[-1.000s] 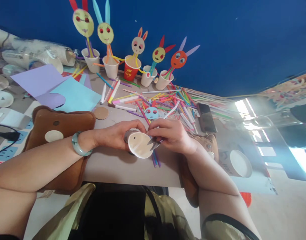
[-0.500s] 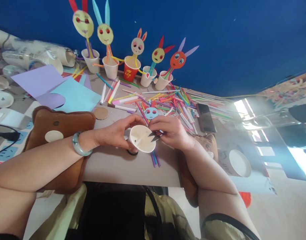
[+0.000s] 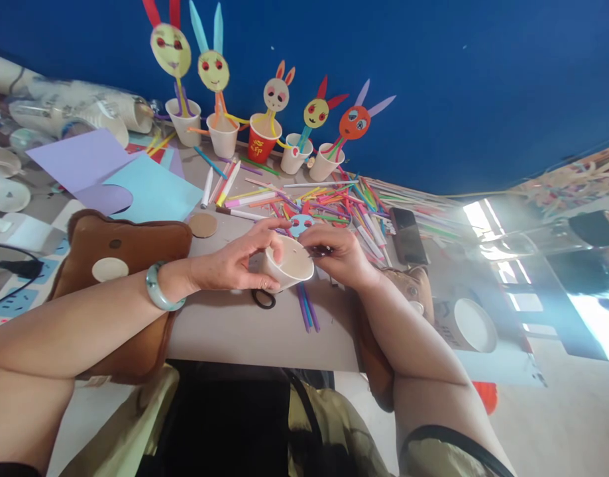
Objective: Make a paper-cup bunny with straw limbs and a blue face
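The white paper cup (image 3: 295, 273) is located above the table (image 3: 224, 334), tilted, with its open mouth toward the camera. The left hand (image 3: 237, 262) has its grip closed on the cup at the left side, thumb against the outer wall. The right hand (image 3: 340, 255) has its grip closed around a small dark tool (image 3: 322, 251), mostly hidden by the fingers, at the right rim. Below the cup, a black loop (image 3: 263, 299) and purple and blue sticks (image 3: 308, 309) lie on the table. Beyond it is a light-blue paper face (image 3: 301, 225). Farther left lies a round brown cardboard disc (image 3: 203, 225); farther right, a dark phone (image 3: 407, 236).
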The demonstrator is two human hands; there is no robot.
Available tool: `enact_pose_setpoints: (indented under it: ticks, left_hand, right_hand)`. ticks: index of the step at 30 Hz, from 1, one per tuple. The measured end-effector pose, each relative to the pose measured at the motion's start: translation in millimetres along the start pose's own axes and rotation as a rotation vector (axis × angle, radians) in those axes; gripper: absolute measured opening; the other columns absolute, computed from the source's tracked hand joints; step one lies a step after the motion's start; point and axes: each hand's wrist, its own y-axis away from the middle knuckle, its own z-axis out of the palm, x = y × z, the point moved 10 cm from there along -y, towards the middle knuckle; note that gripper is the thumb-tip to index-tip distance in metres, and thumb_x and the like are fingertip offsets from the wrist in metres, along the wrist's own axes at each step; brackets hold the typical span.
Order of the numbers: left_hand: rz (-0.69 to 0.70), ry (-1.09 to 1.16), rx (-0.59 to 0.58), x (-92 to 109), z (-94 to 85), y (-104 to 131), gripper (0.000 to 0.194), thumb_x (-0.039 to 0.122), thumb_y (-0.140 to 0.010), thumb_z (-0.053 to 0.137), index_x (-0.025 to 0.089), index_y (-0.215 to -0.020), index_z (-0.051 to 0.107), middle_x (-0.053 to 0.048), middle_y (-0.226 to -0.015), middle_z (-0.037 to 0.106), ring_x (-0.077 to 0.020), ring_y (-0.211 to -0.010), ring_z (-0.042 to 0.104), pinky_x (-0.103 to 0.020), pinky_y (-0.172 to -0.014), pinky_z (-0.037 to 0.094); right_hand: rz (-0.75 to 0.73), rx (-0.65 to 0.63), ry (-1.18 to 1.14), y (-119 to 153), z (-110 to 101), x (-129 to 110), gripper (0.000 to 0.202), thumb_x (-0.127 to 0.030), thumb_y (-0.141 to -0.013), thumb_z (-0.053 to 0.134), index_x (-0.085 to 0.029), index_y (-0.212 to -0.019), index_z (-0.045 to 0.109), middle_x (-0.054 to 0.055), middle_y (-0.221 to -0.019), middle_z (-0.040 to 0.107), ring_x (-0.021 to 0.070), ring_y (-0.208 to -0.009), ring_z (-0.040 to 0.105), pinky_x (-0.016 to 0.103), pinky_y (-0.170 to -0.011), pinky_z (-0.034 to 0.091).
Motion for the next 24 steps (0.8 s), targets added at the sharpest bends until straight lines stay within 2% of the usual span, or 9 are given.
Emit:
enact_pose_setpoints:
  ticks: [3, 7, 9, 12, 17, 21, 24]
  left_hand:
    - [0.013, -0.015, -0.032, 2.7, 2.0, -0.6, 0.036, 0.028, -0.076, 0.082, 0.022, -0.092, 0.051, -0.013, -0.152, 0.04, -0.0302, -0.149, 0.032, -0.048, -0.117, 0.036]
    - [0.027, 0.016, -0.045, 2.7, 2.4, -2.6, 0.034, 0.027, -0.075, 0.082, 0.02, -0.086, 0.051, -0.015, -0.145, 0.048, -0.0289, -0.138, 0.047, -0.048, -0.114, 0.039]
    - [0.01, 0.054, -0.044, 1.7, 2.0, -3.7, 0.034, 0.026, -0.075, 0.083, 0.019, -0.082, 0.051, -0.015, -0.142, 0.051, -0.0283, -0.133, 0.051, -0.047, -0.111, 0.042]
    - [-0.046, 0.104, -0.067, -0.7, 4.0, -5.0, 0.034, 0.025, -0.073, 0.084, 0.018, -0.077, 0.051, -0.013, -0.136, 0.055, -0.0277, -0.128, 0.054, -0.046, -0.107, 0.046]
    - [-0.125, 0.154, -0.152, -3.5, 12.0, -6.5, 0.035, 0.025, -0.072, 0.084, 0.016, -0.067, 0.051, -0.011, -0.126, 0.06, -0.0258, -0.118, 0.058, -0.039, -0.1, 0.05]
    - [-0.179, 0.19, -0.217, -6.1, 17.8, -5.5, 0.019, 0.024, -0.074, 0.081, 0.015, -0.081, 0.066, -0.011, -0.125, 0.059, -0.0242, -0.113, 0.061, -0.034, -0.092, 0.053]
    - [-0.243, 0.231, -0.243, -7.6, 20.4, -3.0, 0.017, 0.024, -0.079, 0.076, 0.016, -0.093, 0.069, -0.01, -0.126, 0.059, -0.0227, -0.107, 0.062, -0.033, -0.088, 0.054]
  right_hand:
    - [0.031, -0.023, -0.026, 0.4, 3.4, 2.9, 0.006, -0.021, -0.091, 0.066, -0.018, -0.086, 0.069, 0.005, -0.082, 0.07, 0.0134, -0.076, 0.062, 0.026, -0.068, 0.05]
    - [0.101, -0.043, -0.045, 3.7, 7.4, 9.2, 0.005, -0.022, -0.09, 0.065, -0.019, -0.087, 0.068, 0.005, -0.084, 0.07, 0.0133, -0.074, 0.063, 0.025, -0.062, 0.047]
    - [0.161, -0.013, -0.039, 6.3, 5.2, 14.4, 0.004, -0.022, -0.087, 0.067, -0.02, -0.09, 0.066, 0.003, -0.085, 0.069, 0.0114, -0.069, 0.059, 0.023, -0.059, 0.046]
    - [0.184, 0.031, -0.052, 7.8, 0.9, 15.0, 0.016, -0.02, -0.083, 0.07, -0.021, -0.097, 0.064, 0.0, -0.086, 0.067, 0.0085, -0.062, 0.053, 0.022, -0.057, 0.044]
    - [0.081, -0.155, -0.057, 2.7, 15.6, 2.1, 0.01, -0.018, -0.089, 0.061, -0.021, -0.092, 0.07, 0.004, -0.087, 0.07, 0.0125, -0.073, 0.061, 0.025, -0.064, 0.048]
    - [0.059, -0.209, -0.096, 1.3, 20.1, 1.2, 0.014, -0.02, -0.091, 0.059, -0.02, -0.09, 0.073, 0.005, -0.085, 0.072, 0.0129, -0.076, 0.065, 0.025, -0.068, 0.05]
    - [0.119, -0.217, -0.131, 3.0, 22.7, 9.2, 0.012, -0.023, -0.09, 0.062, -0.019, -0.09, 0.074, 0.005, -0.085, 0.073, 0.0135, -0.076, 0.066, 0.025, -0.067, 0.05]
